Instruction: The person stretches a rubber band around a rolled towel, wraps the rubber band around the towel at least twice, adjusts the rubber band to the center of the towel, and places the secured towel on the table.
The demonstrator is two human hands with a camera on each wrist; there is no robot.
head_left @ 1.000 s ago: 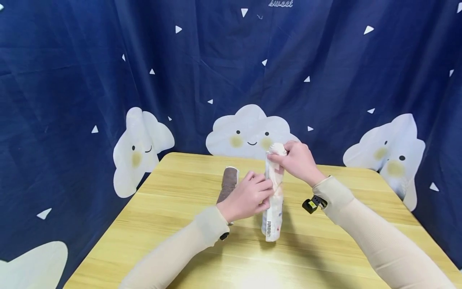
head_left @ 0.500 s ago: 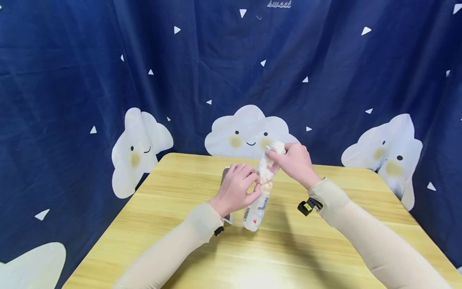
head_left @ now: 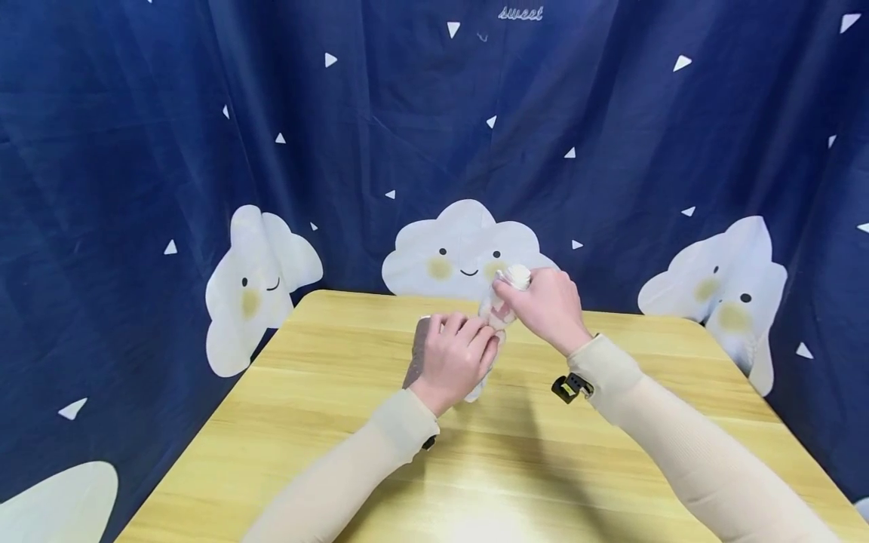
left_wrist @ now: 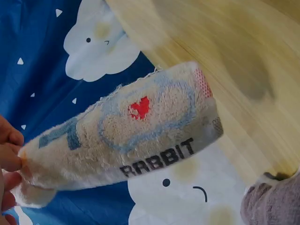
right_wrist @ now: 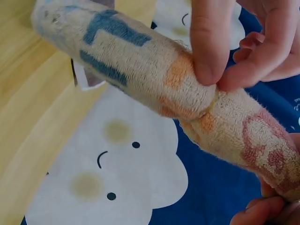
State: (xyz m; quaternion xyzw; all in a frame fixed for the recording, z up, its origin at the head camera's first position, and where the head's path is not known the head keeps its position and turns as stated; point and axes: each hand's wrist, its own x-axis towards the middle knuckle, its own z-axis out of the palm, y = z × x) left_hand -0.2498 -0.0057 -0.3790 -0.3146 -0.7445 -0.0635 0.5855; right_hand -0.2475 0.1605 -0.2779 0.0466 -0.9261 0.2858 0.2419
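Observation:
A rolled towel (left_wrist: pixel 140 126), cream with a red heart and the word RABBIT, is held up at a slant over the table. My right hand (head_left: pixel 548 305) grips its upper end. At the middle, my left hand (head_left: pixel 455 358) has thumb and finger pinched together at a thin yellowish band (right_wrist: pixel 212 105) that draws the roll in to a narrow waist. Much of the towel's lower half is behind the left hand in the head view. On the table to the left lies a brown roll (head_left: pixel 416 358), partly covered by the left hand.
The light wooden table (head_left: pixel 305 422) has rounded far corners. A dark blue curtain (head_left: pixel 380 113) with smiling clouds hangs close behind and along both sides of it.
The towel has gone from nearly upright to slanted, its lower end swinging left and away from me. My left hand has shifted slightly left along with it; the right keeps its grip on top.

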